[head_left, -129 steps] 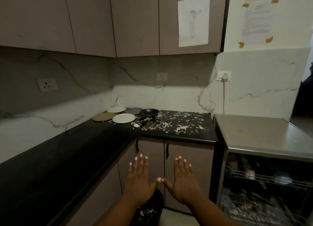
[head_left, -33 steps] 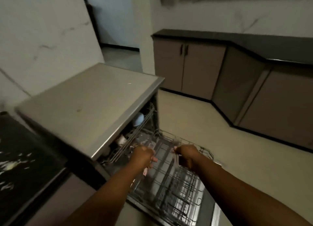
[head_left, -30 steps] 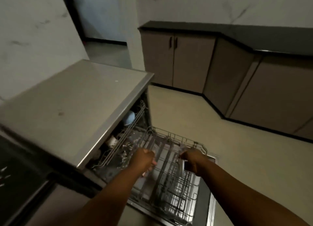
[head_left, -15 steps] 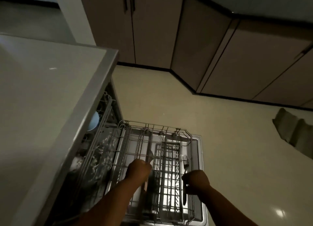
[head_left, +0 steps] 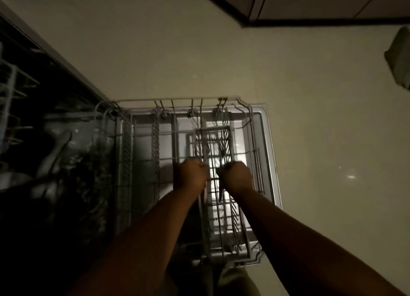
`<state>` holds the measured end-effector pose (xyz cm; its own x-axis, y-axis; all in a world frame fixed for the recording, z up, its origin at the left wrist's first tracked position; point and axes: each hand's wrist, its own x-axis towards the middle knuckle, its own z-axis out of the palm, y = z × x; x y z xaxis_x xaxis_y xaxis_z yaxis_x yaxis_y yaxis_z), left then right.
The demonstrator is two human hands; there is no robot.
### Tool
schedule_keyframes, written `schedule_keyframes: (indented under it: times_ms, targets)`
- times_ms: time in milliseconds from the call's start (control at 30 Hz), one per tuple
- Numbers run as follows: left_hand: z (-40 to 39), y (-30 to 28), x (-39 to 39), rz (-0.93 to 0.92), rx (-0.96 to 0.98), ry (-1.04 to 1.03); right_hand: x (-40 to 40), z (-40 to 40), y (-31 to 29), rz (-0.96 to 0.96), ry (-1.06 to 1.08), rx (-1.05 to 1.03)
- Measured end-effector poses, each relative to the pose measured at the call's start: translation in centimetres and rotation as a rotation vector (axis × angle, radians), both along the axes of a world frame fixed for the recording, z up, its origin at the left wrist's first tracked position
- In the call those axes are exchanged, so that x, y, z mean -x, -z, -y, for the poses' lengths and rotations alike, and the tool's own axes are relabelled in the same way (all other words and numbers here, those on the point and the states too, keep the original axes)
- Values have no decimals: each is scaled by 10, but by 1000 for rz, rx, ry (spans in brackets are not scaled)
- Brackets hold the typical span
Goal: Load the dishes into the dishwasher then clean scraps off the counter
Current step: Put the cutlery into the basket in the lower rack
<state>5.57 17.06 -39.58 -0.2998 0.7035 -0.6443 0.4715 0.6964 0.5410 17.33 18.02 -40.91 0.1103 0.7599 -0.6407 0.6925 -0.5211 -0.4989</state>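
View from above of a pulled-out lower dishwasher rack (head_left: 155, 127), a basket of thin grey wire with rows of upright tines, resting over the lowered dishwasher door (head_left: 265, 140), whose inner face is pale, smooth metal with a raised rim. Within the rack, toward 3 o'clock, stands a narrow cutlery basket (head_left: 224, 220) of light plastic lattice, long and rectangular; what lies in it is too dim to make out apart from the pieces held over it. The left hand (head_left: 192, 176) is curled into a fist around a slim utensil (head_left: 205, 155), its pale metal tip protruding toward 12 o'clock above the cutlery basket. The right hand (head_left: 237, 176) is likewise clenched around a fork (head_left: 222, 156), whose dark tines point toward 12 o'clock and whose handle end shows below the fist. The two fists sit side by side, close but apart, at the centre of the frame. At 9 o'clock the dishwasher interior (head_left: 66, 153) is dark (blurred shapes only). The floor (head_left: 310, 118) at 1 to 3 o'clock is smooth, cream-coloured and faintly glossy; cabinet fronts (head_left: 321, 3) with a dark plinth close the view at 1 o'clock.
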Motion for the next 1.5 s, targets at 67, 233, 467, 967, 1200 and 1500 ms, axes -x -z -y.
schedule_keyframes:
  times_ms: [67, 233, 467, 967, 1200, 1500]
  targets:
    - [-6, 22, -8, -29, -6, -4, 2, -9, 18, 23, -22, -24]
    - [-14, 57, -19, -102, -14, -1, 6, -24, 52, 11, -57, -37]
    - [-14, 82, -19, -102, -46, 40, 2, -30, 72, 30, -162, -62]
    - [-20, 100, -13, -117, -139, 136, 3, -33, 90, 67, -304, -137]
    - [-25, 114, -18, -115, -93, 54, -1, -34, 95, 25, -317, -131]
    - [-41, 120, -17, -4, 79, -211, 2, -29, 96, -39, -316, -201]
